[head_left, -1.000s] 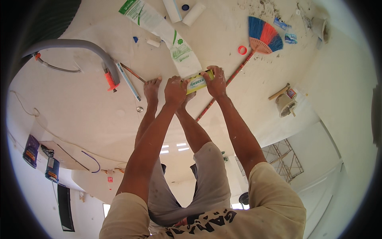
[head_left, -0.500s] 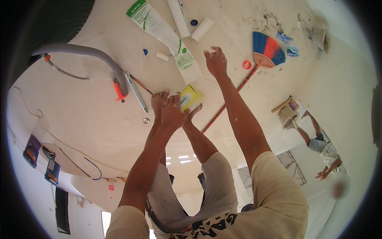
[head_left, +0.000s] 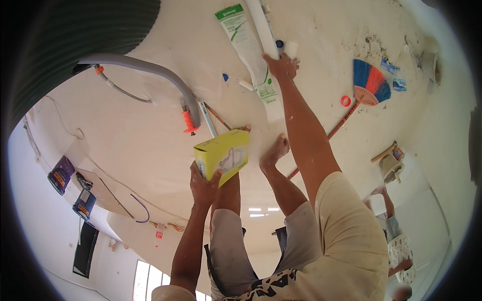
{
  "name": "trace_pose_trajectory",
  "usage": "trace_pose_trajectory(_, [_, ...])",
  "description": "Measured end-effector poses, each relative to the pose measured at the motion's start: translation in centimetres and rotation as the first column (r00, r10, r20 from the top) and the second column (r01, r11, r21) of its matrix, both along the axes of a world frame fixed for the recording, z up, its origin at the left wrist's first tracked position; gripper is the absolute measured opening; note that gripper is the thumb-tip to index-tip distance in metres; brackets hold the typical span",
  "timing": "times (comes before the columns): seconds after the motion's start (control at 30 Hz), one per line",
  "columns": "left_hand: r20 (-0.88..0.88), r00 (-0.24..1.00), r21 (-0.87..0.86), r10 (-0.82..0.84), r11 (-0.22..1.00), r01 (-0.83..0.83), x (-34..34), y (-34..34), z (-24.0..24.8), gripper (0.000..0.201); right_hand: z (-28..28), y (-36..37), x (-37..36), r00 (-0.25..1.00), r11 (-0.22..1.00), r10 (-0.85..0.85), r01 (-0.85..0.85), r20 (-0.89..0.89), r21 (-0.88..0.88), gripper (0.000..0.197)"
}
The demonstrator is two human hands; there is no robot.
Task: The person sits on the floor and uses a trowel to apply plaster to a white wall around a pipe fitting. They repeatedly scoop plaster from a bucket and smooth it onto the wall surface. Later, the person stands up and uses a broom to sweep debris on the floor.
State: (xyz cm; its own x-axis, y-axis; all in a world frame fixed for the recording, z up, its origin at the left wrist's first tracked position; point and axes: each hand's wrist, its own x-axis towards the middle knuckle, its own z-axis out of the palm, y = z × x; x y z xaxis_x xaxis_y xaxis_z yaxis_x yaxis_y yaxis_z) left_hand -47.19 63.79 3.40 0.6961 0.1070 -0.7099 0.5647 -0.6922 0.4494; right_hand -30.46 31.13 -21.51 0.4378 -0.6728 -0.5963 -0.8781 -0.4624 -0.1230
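My left hand (head_left: 205, 184) is closed around the lower end of a yellow cardboard box (head_left: 226, 156), held tilted above the floor near my feet. My right hand (head_left: 282, 67) reaches far forward, thumb and fingers apart, over the near end of a long white tube (head_left: 261, 25). A short white roll (head_left: 290, 49) lies partly behind its fingers; whether the hand touches either is unclear. Close by are a dark blue cap (head_left: 279, 44) and a long white and green plastic bag (head_left: 246, 50), flat on the floor.
A broom (head_left: 369, 83) lies at right beside a red ring (head_left: 345, 101). Left are a dark ribbed tank (head_left: 100, 30), a grey hose (head_left: 165, 70) and an orange-gripped tool (head_left: 189, 122). Another person (head_left: 400, 246) is at the far right, near a bucket (head_left: 390, 168).
My left hand has raised the yellow box from beside my feet and turned it. My right hand has moved forward to the white tube and roll. The view has shifted left.
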Motion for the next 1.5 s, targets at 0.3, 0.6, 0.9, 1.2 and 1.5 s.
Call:
trace_pose_trajectory(0.3, [0.282, 0.929, 0.128, 0.241, 0.95, -0.285, -2.0, 6.6, 9.9, 0.06, 22.6, -4.8, -11.7, 0.931, 0.675, -0.364, 0.243, 0.028, 0.696, 0.052])
trace_pose_trajectory(0.6, [0.286, 0.833, 0.182, 0.473, 0.827, -0.532, -7.9, 12.7, 26.6, 0.066, 47.5, -5.8, -23.9, 0.889, 0.629, -0.349, 0.456, -0.296, 0.63, 0.067])
trace_pose_trajectory(0.9, [0.254, 0.775, 0.31, 0.578, 0.711, -0.631, -14.0, 25.1, 31.6, 0.082, 62.4, -0.6, -28.9, 0.899, 0.764, -0.115, 0.352, -0.423, 0.541, 0.076])
trace_pose_trajectory(1.2, [0.29, 0.752, 0.306, 0.592, 0.687, -0.659, -13.3, 41.4, 32.1, 0.09, 67.1, 16.7, -25.4, 0.878, 0.801, 0.17, 0.14, -0.447, 0.581, 0.078])
trace_pose_trajectory(1.5, [0.363, 0.666, 0.23, 0.652, 0.63, -0.742, -7.1, 58.4, 37.8, 0.094, 71.7, 37.1, -14.0, 0.865, 0.744, 0.366, -0.05, -0.344, 0.667, 0.087])
